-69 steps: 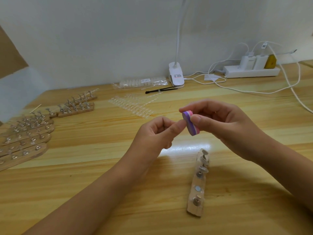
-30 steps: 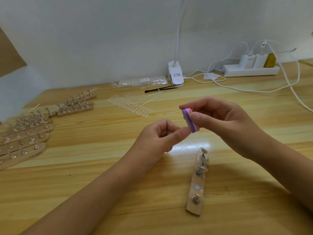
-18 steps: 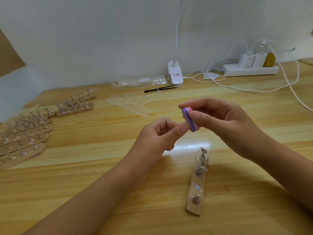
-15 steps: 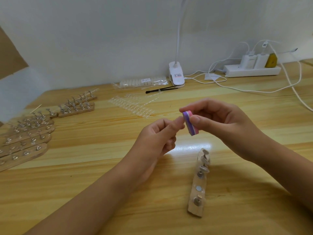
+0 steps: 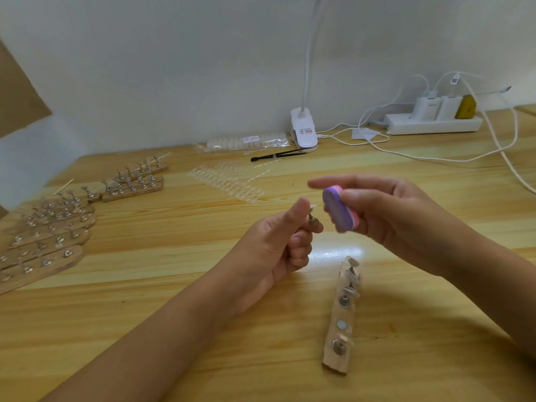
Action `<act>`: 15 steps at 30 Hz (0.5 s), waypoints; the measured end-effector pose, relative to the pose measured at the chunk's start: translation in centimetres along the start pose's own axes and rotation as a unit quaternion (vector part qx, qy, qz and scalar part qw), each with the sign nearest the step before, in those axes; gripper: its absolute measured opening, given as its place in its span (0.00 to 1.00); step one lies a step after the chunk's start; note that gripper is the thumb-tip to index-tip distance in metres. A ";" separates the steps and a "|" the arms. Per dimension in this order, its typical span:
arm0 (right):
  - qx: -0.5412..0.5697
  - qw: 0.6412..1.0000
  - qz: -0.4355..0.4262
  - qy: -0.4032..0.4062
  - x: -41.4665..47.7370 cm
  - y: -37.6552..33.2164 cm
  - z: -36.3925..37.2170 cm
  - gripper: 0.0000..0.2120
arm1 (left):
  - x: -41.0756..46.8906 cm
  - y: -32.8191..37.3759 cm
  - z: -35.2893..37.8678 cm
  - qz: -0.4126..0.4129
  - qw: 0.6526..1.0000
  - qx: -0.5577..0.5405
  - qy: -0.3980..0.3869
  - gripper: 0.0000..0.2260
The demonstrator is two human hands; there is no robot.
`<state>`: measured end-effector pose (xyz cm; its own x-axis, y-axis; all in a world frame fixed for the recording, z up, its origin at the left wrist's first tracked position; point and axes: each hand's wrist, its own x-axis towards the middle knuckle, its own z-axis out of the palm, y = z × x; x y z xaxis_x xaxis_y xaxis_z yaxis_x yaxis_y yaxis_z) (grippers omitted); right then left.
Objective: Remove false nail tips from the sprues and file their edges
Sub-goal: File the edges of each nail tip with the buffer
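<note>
Above the tabletop (image 5: 162, 288), the probably light, brittle nail tip (image 5: 312, 206) is held by its metal stand (image 5: 315, 223) in the left hand (image 5: 278, 250); a file block (image 5: 338, 211) is gripped by the right hand (image 5: 400, 221).

— What is blurred?
— The right hand (image 5: 400, 216) and the purple-pink file block (image 5: 339, 211) are rendered only as a smear.
— And hidden?
— The nail tip (image 5: 312, 205) is mostly covered by the thumb of the left hand (image 5: 275, 245); its edge cannot be made out. The wooden strips (image 5: 43, 248) are cut off by the left edge.
</note>
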<state>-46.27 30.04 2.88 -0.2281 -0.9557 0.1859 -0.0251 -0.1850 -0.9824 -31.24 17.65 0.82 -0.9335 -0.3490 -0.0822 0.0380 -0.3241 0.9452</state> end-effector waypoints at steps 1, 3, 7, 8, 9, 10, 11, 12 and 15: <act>-0.009 0.999 0.007 -0.032 0.0 0.1 0.1 0.16 | 0.0 0.0 0.0 0.002 1.000 -0.001 0.003 0.16; -0.012 0.998 0.004 -0.066 -0.1 0.4 0.4 0.13 | 0.0 -0.1 0.2 0.002 1.000 0.005 0.014 0.17; -0.012 0.998 0.001 -0.060 -0.1 0.7 0.7 0.13 | 0.1 -0.2 0.2 0.004 1.000 0.021 0.023 0.17; -0.016 0.998 0.001 -0.056 -0.1 0.7 0.6 0.13 | 0.1 -0.2 0.2 0.006 0.999 0.028 0.021 0.18; -0.022 0.998 -0.002 -0.052 -0.1 0.8 0.6 0.13 | 0.1 -0.2 0.2 0.009 0.999 0.034 0.017 0.18; -0.029 0.998 -0.005 -0.047 -0.1 0.9 0.6 0.13 | 0.0 -0.2 0.2 0.014 0.999 0.035 0.013 0.17; -0.037 0.998 -0.010 -0.042 -0.1 1.0 0.6 0.13 | 0.0 -0.2 0.1 0.018 0.999 0.034 0.010 0.16; -0.044 0.998 -0.013 -0.035 -0.1 1.0 0.6 0.13 | 0.0 -0.2 0.0 0.019 0.999 0.029 0.010 0.15; -0.056 0.998 -0.015 -0.017 -0.1 0.8 0.4 0.13 | 0.1 -0.2 -0.5 0.022 1.000 0.015 0.013 0.17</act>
<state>-45.83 29.86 2.05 -0.1916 -0.9579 0.2136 -0.1406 -0.1886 -0.9719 -31.18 17.29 0.43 -0.9217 -0.3849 -0.0478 0.0679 -0.2814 0.9572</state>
